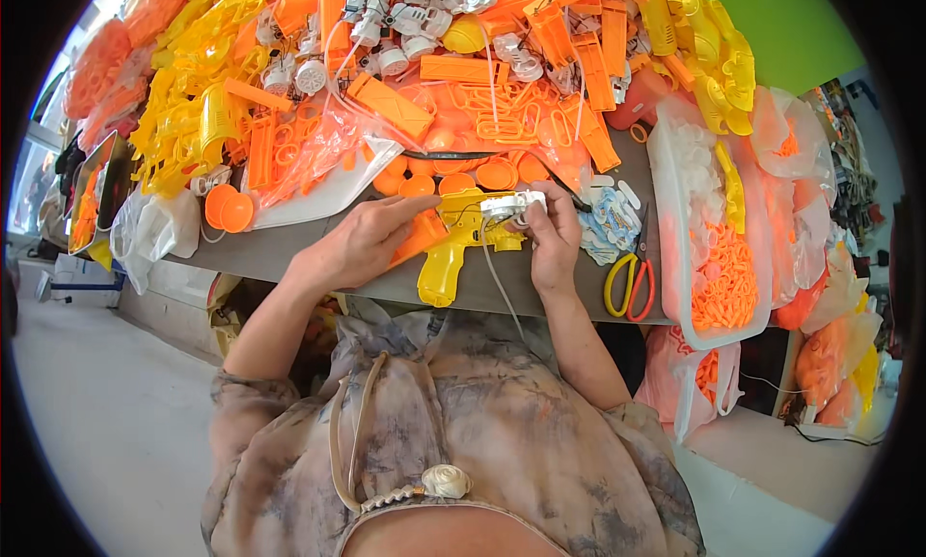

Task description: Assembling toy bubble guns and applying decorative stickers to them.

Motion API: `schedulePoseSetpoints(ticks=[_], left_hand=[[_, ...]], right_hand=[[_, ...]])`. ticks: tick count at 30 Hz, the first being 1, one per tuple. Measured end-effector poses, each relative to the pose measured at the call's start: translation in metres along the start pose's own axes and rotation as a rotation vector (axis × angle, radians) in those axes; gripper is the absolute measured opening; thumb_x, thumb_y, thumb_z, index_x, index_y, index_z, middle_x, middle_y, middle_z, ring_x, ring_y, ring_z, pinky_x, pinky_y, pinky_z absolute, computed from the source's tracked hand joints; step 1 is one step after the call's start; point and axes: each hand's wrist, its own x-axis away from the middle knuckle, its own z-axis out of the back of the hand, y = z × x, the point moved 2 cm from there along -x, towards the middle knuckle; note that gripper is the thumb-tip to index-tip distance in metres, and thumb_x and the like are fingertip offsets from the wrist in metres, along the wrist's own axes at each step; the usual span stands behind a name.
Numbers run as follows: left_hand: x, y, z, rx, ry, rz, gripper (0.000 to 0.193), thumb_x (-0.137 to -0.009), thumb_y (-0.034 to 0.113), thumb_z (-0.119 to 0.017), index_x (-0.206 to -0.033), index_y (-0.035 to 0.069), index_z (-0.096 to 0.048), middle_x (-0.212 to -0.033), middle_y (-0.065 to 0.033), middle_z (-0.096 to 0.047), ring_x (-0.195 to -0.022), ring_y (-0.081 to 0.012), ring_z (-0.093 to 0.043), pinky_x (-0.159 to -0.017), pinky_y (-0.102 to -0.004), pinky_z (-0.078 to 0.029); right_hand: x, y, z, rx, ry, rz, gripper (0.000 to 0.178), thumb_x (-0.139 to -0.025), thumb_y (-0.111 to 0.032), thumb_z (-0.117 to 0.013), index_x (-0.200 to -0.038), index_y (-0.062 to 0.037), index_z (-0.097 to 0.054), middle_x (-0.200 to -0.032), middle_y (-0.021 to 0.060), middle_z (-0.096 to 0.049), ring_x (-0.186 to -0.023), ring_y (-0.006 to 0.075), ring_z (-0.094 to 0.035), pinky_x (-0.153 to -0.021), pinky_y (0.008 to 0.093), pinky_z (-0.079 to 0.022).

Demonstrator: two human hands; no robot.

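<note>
A head-worn fisheye looks down at the table (pixel 397 285) from nearby.

hands (pixel 352 244): 2 | held yellow shell (pixel 447 263): 1 | scissors (pixel 632 268): 1 | orange cups (pixel 497 174): perhaps eight

We look down on a grey table (pixel 477 292). Toward its far side we find heaped yellow plastic parts (pixel 183 118), orange parts (pixel 391 104) and white mechanical units (pixel 394 60). Nearer us lie orange round caps (pixel 497 173), and on the left a whitish plastic bag (pixel 174 224) droops over the edge. On the right we see blue-and-white pieces (pixel 612 224) in a pile, scissors (pixel 633 268) with yellow and red handles, and a translucent tub (pixel 714 341)
</note>
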Motion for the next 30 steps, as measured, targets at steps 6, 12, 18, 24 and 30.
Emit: schedulePoseSetpoints(ticks=[6,12,18,24,30], left_hand=[[0.003,0.015,-0.001,0.172,-0.047,0.179,0.044,-0.082,0.013,-0.063,-0.123,0.001,-0.049,-0.097,-0.0161,-0.058,-0.083,-0.0271,-0.056,-0.075,-0.0333,-0.045],[0.003,0.01,-0.013,-0.037,0.15,0.058,0.05,-0.077,0.016,-0.068,-0.12,0.002,-0.047,-0.097,-0.0177,-0.058,-0.083,-0.0329,-0.058,-0.075,-0.0387,-0.047],[0.0,0.017,-0.017,-0.084,0.182,0.07,0.043,-0.078,0.017,-0.065,-0.117,0.007,-0.049,-0.093,-0.0173,-0.057,-0.082,-0.0375,-0.06,-0.071,-0.0435,-0.05],[0.0,0.01,-0.02,-0.187,0.117,0.059,0.03,-0.082,0.016,-0.06,-0.11,0.009,-0.053,-0.085,-0.0167,-0.054,-0.074,-0.0366,-0.059,-0.066,-0.0437,-0.05],[-0.005,0.01,-0.019,-0.237,0.109,0.058,0.027,-0.083,0.016,-0.057,-0.108,0.006,-0.052,-0.082,-0.0177,-0.053,-0.071,-0.0369,-0.058,-0.064,-0.0444,-0.049]], right_hand=[[0.0,-0.001,-0.009,0.273,0.007,-0.006,0.025,-0.093,-0.02,-0.055,-0.111,-0.0029,-0.05,-0.092,0.0024,-0.053,-0.077,0.0076,-0.053,-0.065,0.0216,-0.05],[-0.001,0.003,-0.009,0.432,0.017,0.129,0.027,-0.09,-0.018,-0.061,-0.108,0.0002,-0.052,-0.086,0.0032,-0.048,-0.072,0.0077,-0.049,-0.058,0.0218,-0.047],[0.003,-0.005,-0.014,0.292,0.022,-0.003,0.026,-0.093,-0.021,-0.055,-0.111,-0.0021,-0.05,-0.091,0.0025,-0.051,-0.078,0.0079,-0.052,-0.064,0.0218,-0.051],[0.005,0.005,-0.013,0.334,0.035,0.054,0.027,-0.094,-0.02,-0.054,-0.113,-0.0007,-0.05,-0.093,0.0041,-0.054,-0.081,0.0084,-0.055,-0.066,0.0221,-0.051],[0.007,0.0,-0.018,0.205,0.041,0.063,0.029,-0.091,-0.018,-0.059,-0.113,-0.0004,-0.048,-0.093,0.0037,-0.052,-0.078,0.0075,-0.05,-0.063,0.022,-0.049]])
